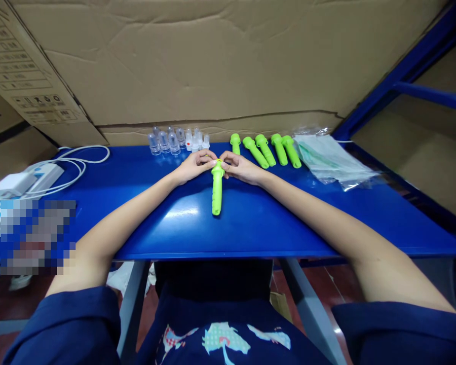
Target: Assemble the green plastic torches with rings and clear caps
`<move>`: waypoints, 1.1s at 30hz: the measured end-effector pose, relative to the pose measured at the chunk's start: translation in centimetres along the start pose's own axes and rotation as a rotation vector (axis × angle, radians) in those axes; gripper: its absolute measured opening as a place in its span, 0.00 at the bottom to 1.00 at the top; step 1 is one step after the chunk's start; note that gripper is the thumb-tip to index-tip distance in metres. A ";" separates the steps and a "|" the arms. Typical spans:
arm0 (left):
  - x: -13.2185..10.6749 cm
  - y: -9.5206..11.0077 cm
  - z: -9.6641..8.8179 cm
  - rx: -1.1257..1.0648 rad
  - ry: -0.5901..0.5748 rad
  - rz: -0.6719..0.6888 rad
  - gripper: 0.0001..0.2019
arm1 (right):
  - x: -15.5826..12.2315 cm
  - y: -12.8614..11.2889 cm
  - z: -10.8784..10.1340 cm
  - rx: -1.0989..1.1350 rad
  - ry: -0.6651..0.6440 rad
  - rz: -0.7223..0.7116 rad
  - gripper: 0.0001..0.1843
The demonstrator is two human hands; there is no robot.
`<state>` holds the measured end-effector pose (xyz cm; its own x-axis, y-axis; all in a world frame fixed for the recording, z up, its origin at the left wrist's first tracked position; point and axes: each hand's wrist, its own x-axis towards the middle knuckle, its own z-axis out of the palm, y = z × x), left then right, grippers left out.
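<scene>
A lime-green plastic handle (217, 193), with a collar near its wide end, points toward me over the middle of the blue table (163, 218). My left hand (195, 166) is closed on the wide end from the left, thumb and fingertips together there. From the other side, my right hand (240, 166) is closed on the same end with bent fingers. A bit of yellow shows at that end between the fingertips; what it is I cannot make out. Behind my right hand lie several more green handles (265, 151). Behind my left hand stand several clear plastic domed caps (164, 143) and smaller white-based clear pieces (196, 139).
Clear plastic bags (330, 159) with something pale green inside lie at the right. On the left are a white power strip (47, 177), a charger (13, 186) and a looped cable (84, 161). A cardboard wall (213, 66) closes off the back.
</scene>
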<state>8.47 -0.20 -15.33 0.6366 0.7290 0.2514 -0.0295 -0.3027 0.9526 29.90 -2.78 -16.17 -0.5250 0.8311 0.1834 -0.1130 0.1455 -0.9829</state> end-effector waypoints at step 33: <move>-0.2 -1.0 0.8 0.530 0.327 0.203 0.18 | 3.5 1.4 0.9 0.011 0.316 -0.070 0.38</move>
<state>8.99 -0.55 -16.43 0.3887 0.7491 0.5365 0.3129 -0.6549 0.6879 27.20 -0.17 -16.87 -0.2281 0.9449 0.2348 -0.1497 0.2043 -0.9674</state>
